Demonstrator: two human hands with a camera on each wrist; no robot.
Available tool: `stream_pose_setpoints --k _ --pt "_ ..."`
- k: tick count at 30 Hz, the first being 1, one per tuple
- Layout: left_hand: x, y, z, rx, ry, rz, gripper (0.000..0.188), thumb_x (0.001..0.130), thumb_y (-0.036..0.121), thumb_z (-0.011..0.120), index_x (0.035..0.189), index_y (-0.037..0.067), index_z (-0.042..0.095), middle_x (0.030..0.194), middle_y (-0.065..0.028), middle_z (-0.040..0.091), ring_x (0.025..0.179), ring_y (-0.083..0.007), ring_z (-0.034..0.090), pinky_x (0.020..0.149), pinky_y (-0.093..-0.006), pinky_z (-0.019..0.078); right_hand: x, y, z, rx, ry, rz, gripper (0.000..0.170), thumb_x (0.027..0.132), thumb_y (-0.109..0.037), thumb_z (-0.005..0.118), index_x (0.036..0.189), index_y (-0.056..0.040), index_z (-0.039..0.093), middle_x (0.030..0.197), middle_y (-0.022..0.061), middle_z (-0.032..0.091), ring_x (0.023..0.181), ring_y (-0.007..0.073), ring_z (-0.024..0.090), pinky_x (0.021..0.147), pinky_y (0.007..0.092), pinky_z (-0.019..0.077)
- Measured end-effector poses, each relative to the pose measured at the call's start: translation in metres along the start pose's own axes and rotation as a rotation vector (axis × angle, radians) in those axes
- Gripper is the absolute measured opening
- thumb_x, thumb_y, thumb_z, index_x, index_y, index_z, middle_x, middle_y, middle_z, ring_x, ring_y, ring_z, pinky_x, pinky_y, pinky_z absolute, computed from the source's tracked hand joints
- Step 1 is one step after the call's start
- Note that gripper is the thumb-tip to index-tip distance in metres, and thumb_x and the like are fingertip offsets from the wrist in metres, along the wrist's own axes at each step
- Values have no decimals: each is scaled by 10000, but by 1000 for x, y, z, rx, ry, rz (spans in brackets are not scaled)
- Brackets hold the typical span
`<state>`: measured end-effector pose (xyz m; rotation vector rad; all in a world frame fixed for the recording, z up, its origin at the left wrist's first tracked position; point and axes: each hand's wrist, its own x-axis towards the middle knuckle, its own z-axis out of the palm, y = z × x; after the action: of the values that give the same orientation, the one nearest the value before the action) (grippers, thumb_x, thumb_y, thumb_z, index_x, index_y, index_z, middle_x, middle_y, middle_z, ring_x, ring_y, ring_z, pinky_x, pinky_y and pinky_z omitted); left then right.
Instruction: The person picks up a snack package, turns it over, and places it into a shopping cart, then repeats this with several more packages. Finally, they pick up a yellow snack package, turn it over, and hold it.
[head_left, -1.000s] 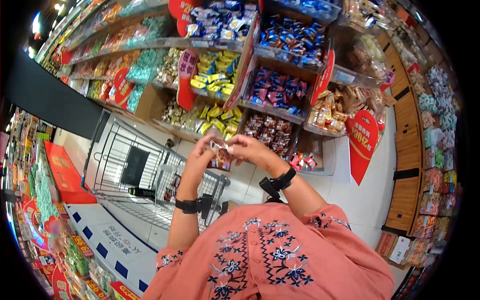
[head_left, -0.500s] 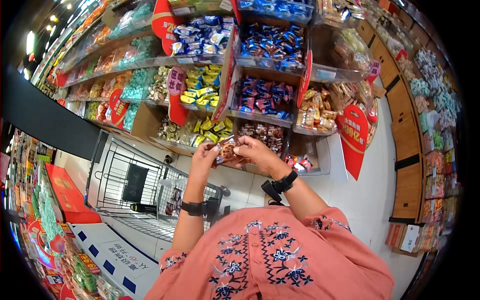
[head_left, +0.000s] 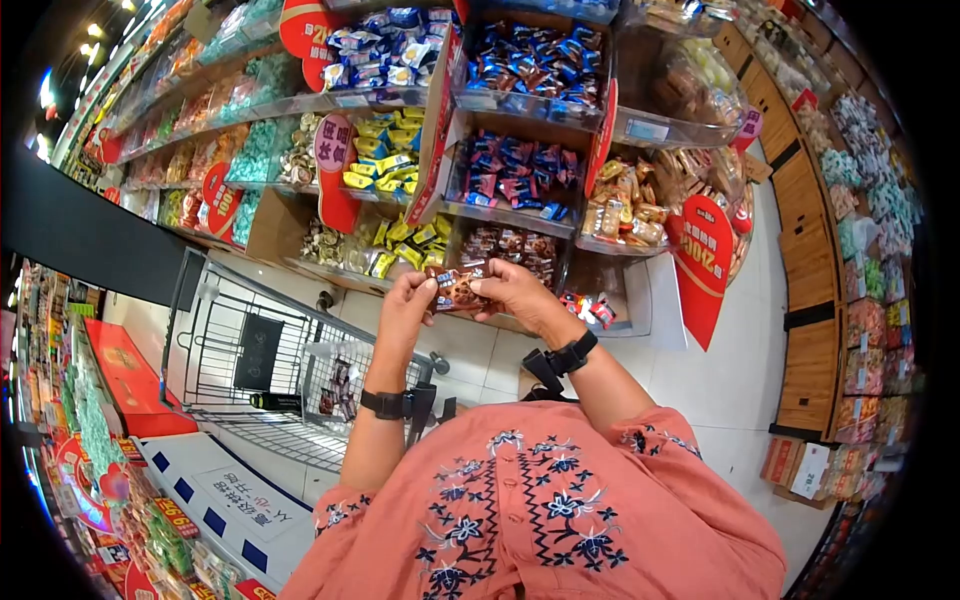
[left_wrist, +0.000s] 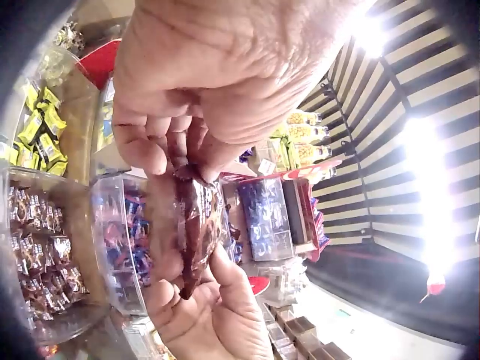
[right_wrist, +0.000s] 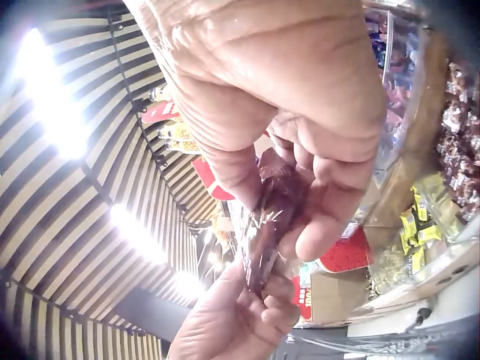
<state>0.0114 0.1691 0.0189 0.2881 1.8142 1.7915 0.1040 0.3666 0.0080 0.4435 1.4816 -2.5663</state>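
Both hands hold one small brown wrapped snack packet in front of the shirt. The left hand pinches its left end between thumb and fingers; the right hand pinches the right end. In the left wrist view the glossy brown packet is seen edge-on, stretched between the two hands. The right wrist view shows the packet gripped at both ends, its lower end in the left hand. Beyond the hands lies a bin of similar brown packets.
A shopping cart stands at the left, with a dark bottle and brown packets in it. Tiered bins of yellow packets and blue packets rise ahead. A red sign hangs at the right.
The packet has turned from hanging upright to lying level between the hands, its printed face now toward the head camera. The shelves have shifted slightly leftward in the head view.
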Motion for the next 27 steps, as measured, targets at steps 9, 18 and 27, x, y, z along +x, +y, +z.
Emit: stream_pose_setpoints --k 9,18,27 --pt "17 -36 1 97 67 -40 261 960 255 614 1065 20 568 873 -15 610 714 -73 561 552 -221 444 16 23 -29 -64 2 65 288 930 -196 674 1155 -53 566 1037 54 675 890 149 661 690 334 586" --pt "9 -69 -23 181 150 -253 404 970 325 586 1212 5 546 1066 -90 644 895 -165 652 720 -269 516 44 105 -116 60 257 265 263 934 -160 647 1159 -61 551 1027 57 649 854 179 672 692 359 612" --pt "3 -96 -31 157 201 -389 369 976 310 574 1192 11 551 1056 -76 635 872 -146 634 721 -268 497 99 144 -191 118 585 209 170 962 -120 578 1127 -88 545 985 52 630 796 174 653 635 366 583"
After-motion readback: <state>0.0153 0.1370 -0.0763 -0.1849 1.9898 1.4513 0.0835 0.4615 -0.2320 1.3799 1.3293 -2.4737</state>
